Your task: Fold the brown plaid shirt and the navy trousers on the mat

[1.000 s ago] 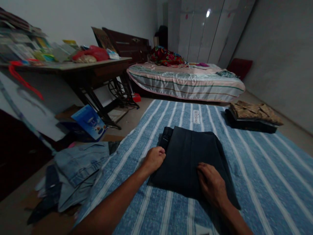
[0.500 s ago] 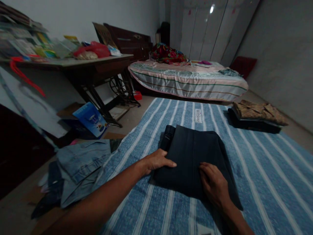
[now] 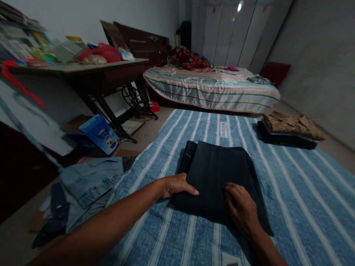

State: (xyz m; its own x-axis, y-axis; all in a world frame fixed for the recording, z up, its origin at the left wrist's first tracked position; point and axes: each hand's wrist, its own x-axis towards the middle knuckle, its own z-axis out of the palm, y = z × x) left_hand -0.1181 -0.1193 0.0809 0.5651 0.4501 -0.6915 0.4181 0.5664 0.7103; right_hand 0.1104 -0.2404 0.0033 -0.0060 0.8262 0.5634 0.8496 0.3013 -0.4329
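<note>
A folded pair of dark trousers (image 3: 212, 170) lies on a blue striped cloth (image 3: 155, 162), with part of the waistband showing at its upper left. My left hand (image 3: 177, 185) holds the left edge of the trousers, thumb on top and the other fingers tucked out of sight at the fold. Across from it, my right hand (image 3: 242, 203) rests on the lower right part, its fingers curled against the fabric. A loose dark length of the trousers runs down beneath the right wrist.
Folded clothes (image 3: 291, 129) are stacked at the cloth's far right. Light blue jeans (image 3: 91, 177) lie heaped at left, near a blue box (image 3: 101, 135). Beyond stand a cluttered sewing-machine table (image 3: 111, 68) and a bed (image 3: 210, 90).
The view has shifted slightly. My left thumb sits a little lower on the fabric; my right hand and the trousers stay almost the same.
</note>
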